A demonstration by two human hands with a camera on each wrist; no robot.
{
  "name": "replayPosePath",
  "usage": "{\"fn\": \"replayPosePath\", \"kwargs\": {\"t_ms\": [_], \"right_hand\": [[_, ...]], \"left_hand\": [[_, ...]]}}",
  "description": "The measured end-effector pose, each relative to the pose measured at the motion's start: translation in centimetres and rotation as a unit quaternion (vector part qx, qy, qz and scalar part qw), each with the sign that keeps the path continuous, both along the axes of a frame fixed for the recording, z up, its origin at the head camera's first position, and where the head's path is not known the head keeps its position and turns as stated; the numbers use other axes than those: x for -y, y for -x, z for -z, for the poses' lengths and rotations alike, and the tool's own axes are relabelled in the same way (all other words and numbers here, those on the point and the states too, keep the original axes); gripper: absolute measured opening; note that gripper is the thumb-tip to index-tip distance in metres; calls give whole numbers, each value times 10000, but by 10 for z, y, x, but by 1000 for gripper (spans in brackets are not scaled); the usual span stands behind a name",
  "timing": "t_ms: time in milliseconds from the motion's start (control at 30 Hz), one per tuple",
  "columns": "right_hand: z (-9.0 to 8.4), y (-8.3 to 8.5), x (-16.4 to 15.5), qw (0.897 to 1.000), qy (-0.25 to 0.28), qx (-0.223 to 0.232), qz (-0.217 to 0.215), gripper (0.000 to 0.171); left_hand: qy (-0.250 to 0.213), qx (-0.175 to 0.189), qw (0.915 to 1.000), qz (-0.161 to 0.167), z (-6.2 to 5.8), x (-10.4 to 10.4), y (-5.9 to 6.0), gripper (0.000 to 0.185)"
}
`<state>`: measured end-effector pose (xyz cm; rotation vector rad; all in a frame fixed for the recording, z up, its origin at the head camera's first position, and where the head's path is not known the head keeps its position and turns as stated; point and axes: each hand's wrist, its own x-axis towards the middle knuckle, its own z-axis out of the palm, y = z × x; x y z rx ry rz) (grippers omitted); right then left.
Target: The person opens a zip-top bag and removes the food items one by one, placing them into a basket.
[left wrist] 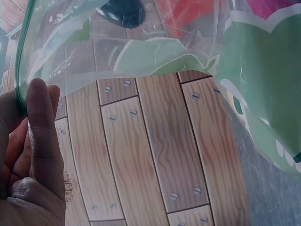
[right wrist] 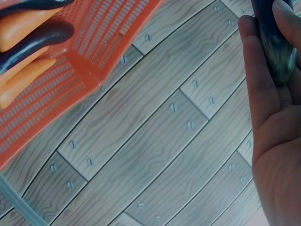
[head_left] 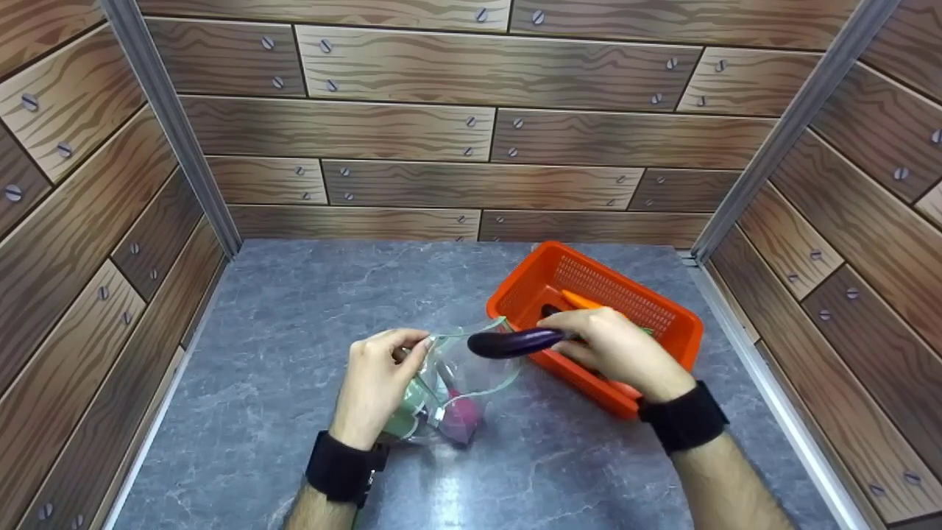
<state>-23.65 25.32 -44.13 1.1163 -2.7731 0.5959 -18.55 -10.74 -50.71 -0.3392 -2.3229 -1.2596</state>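
My left hand (head_left: 383, 372) pinches the green-edged rim of a clear plastic bag (head_left: 452, 379) and holds its mouth up over the grey tabletop. The bag carries a green print and something pink (head_left: 460, 419) lies inside. In the left wrist view the bag's rim (left wrist: 21, 70) runs past my fingers (left wrist: 40, 122). My right hand (head_left: 614, 346) grips a purple eggplant (head_left: 515, 342) by its stem end, its tip pointing left at the bag's mouth. In the right wrist view the eggplant (right wrist: 275, 42) lies across my fingers. Behind it stands an orange basket (head_left: 647, 309).
The basket (right wrist: 94, 75) holds an orange carrot (right wrist: 28, 28) and another dark eggplant (right wrist: 37, 40). Wood-patterned walls close in the grey table (head_left: 294, 309) on the left, back and right. A metal rail (head_left: 773, 390) borders the right edge.
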Motion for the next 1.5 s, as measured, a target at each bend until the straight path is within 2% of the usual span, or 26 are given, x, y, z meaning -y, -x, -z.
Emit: {"fn": "replayPosePath", "kwargs": {"t_ms": [233,400,600,733,833,1167,1500], "right_hand": [[-8,2,-18,9997,192,-97,78,29],[-11,3,-28,9995,180,-194,154,36],[-15,4,-37,9983,207,-295,456,41],[-15,7,-43,9962,219,-469,704,39],[-14,11,-46,9946,208,-408,932,36],[1,32,-58,9902,-93,-63,1390,33],[24,51,-65,9896,-321,279,1376,30]], "left_hand": [[5,-94,10000,-23,-1,0,1,5],[-17,24,10000,-11,-3,1,0,6],[-43,117,9999,-21,-4,1,-1,6],[-53,50,10000,-3,-2,1,-1,6],[-75,38,10000,24,-2,2,-1,6],[21,42,10000,-56,-3,2,-3,6],[6,79,10000,-29,-3,1,-3,7]]}}
